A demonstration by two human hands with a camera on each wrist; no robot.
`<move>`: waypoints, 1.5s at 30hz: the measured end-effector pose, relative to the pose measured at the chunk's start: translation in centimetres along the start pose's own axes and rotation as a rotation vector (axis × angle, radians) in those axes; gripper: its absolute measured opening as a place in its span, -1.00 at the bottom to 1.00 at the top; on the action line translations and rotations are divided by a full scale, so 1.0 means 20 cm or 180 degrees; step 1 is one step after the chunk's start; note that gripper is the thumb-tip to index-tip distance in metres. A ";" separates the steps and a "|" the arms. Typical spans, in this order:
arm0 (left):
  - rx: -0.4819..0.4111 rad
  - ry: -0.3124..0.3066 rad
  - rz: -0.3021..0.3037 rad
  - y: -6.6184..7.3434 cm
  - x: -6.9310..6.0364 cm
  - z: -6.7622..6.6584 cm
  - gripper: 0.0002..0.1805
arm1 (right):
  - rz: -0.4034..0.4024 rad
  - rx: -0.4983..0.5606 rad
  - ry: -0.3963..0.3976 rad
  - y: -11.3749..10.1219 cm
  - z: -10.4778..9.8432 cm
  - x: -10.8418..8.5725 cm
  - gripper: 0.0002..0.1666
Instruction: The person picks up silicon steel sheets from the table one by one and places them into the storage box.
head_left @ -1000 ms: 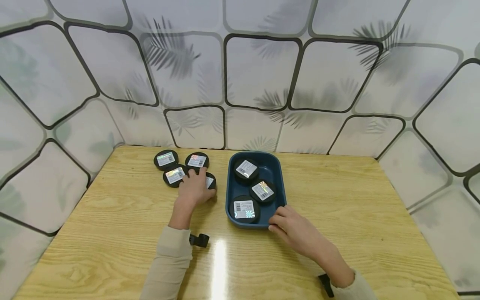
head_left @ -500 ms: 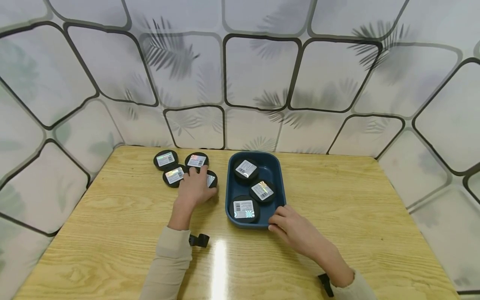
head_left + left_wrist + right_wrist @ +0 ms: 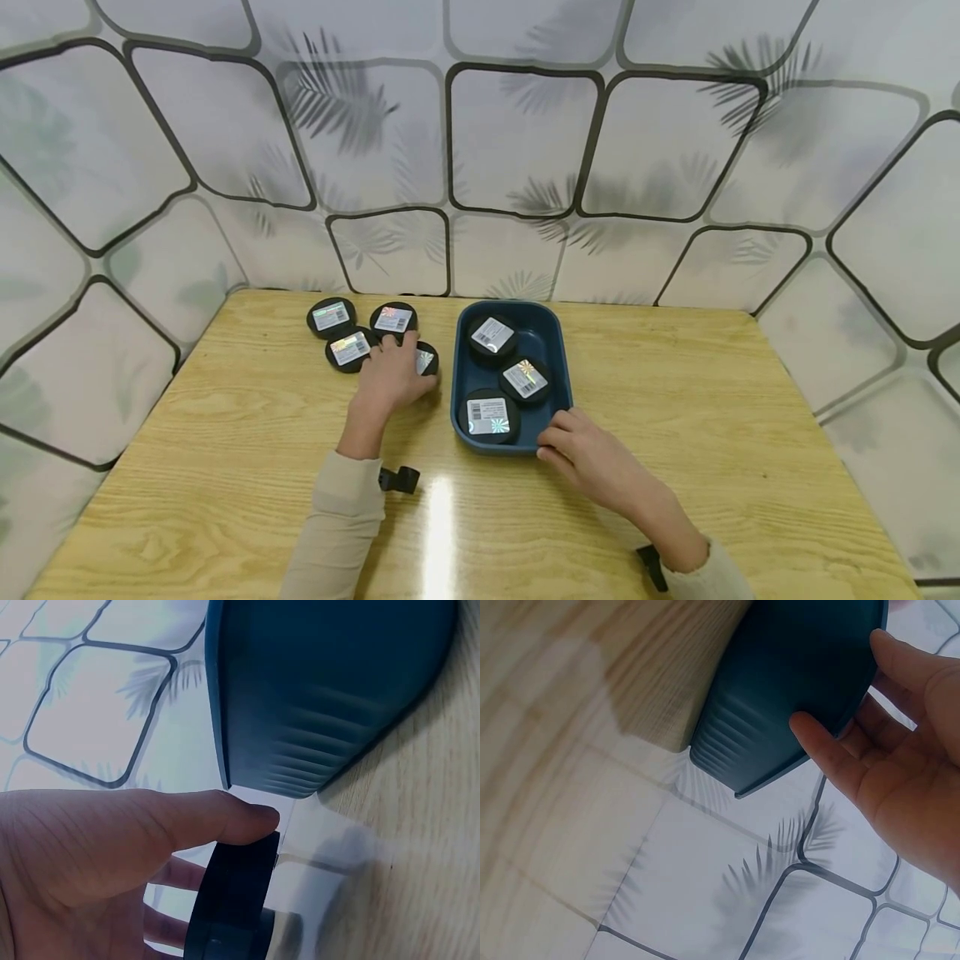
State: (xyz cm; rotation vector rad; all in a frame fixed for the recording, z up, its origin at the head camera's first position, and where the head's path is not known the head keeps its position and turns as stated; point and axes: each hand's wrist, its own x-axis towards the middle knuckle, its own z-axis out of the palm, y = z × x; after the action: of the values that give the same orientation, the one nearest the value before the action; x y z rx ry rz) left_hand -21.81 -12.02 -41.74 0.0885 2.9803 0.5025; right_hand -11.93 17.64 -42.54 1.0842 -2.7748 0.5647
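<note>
My left hand [image 3: 388, 375] grips a round black tub [image 3: 426, 360] with a pale label, thumb on the near side and fingers across it. In the left wrist view the tub [image 3: 229, 900] shows edge-on between thumb and fingers. Beside it lie three similar black tubs, one [image 3: 331, 317] at far left, one [image 3: 350, 349] nearer, one [image 3: 393, 319] behind the fingers. With its near right corner pinched by my right hand [image 3: 592, 462], a blue tray [image 3: 551, 342] stands to the right. In the right wrist view, thumb and fingers hold the tray's rim [image 3: 810, 754].
Three labelled black tubs sit in the tray: one [image 3: 492, 337] at the back, one [image 3: 525, 380] in the middle, one [image 3: 489, 417] at the front. A wooden table [image 3: 712, 400] carries everything. A patterned cloth wall [image 3: 517, 142] rises behind the table's far edge.
The tub under my left hand has shifted slightly right, towards the tray, with the hand following a little. My right hand and the tray have stayed in place.
</note>
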 end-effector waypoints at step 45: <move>0.0112 -0.0062 0.0281 0.07 -0.01 0.02 -0.17 | 0.0032 0.0014 -0.0048 0.00 0.00 0.00 -0.94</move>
State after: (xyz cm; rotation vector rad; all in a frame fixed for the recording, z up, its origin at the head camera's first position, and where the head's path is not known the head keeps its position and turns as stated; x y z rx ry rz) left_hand -21.57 -10.52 -41.64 0.2279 2.9768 0.4563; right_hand -12.01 17.62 -42.51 1.0807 -2.7947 0.5664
